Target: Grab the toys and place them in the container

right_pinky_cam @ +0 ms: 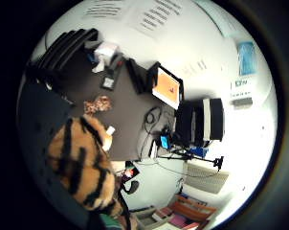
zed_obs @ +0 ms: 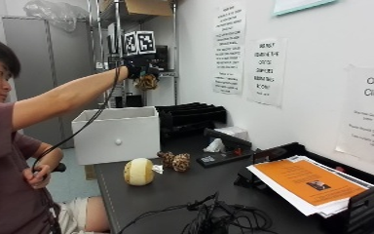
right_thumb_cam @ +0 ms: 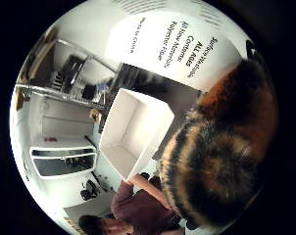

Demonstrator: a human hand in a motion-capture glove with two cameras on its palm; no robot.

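Observation:
My gloved right hand (zed_obs: pixel 138 68) is raised high and grips a tiger-striped plush toy (zed_obs: pixel 149 81), which hangs above the back of the white container (zed_obs: pixel 116 134). Both palm views show the striped plush (right_pinky_cam: pixel 82 163) (right_thumb_cam: pixel 221 156) close to the palm. Below it in the thumb side view lies the open white container (right_thumb_cam: pixel 133 132), with no toy visible in the part that shows. A cream round toy (zed_obs: pixel 138 171) and a brown spotted plush (zed_obs: pixel 175 161) (right_pinky_cam: pixel 97 104) lie on the dark table (zed_obs: pixel 174 192) beside the container.
Black paper trays (zed_obs: pixel 190 114) stand at the wall behind the container. A stack with an orange sheet (zed_obs: pixel 310 183) sits at the right, and cables (zed_obs: pixel 206 214) trail near the front edge. My bare left hand (zed_obs: pixel 41 174) holds a black handle low down.

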